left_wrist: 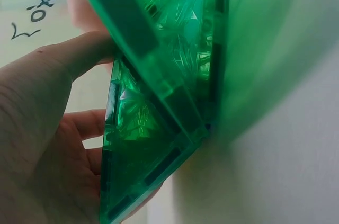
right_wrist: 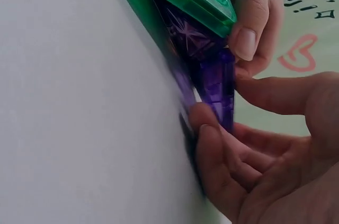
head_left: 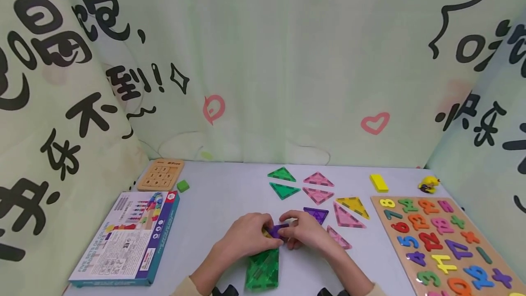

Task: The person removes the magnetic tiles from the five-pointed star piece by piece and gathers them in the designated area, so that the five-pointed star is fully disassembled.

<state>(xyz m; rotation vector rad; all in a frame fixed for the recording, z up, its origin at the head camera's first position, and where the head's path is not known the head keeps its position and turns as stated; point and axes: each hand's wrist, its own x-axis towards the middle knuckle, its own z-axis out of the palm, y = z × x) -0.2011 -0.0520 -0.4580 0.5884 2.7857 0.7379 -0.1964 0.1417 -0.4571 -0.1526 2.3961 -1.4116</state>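
A small construction of see-through green magnetic tiles (head_left: 263, 269) stands on the table close to the wearer. My left hand (head_left: 248, 235) grips its far end, thumb along the near side. In the left wrist view, green triangular tiles (left_wrist: 143, 171) lean together at an angle. A purple magnetic tile (right_wrist: 217, 83) adjoins the green part, and my right hand (right_wrist: 275, 144) pinches it between thumb and fingers. The two hands' fingertips nearly meet there. A bit of yellow shows under the left fingers; the palm side is hidden in the head view.
Past the right hand lie a loose purple triangle (head_left: 316, 214), several pink triangles (head_left: 348, 216), a yellow triangle (head_left: 354, 205) and two green triangles (head_left: 284, 191). A letter-and-number board (head_left: 445, 241) lies right, a boxed set (head_left: 127, 239) left, with a wooden number board (head_left: 161, 175) behind it.
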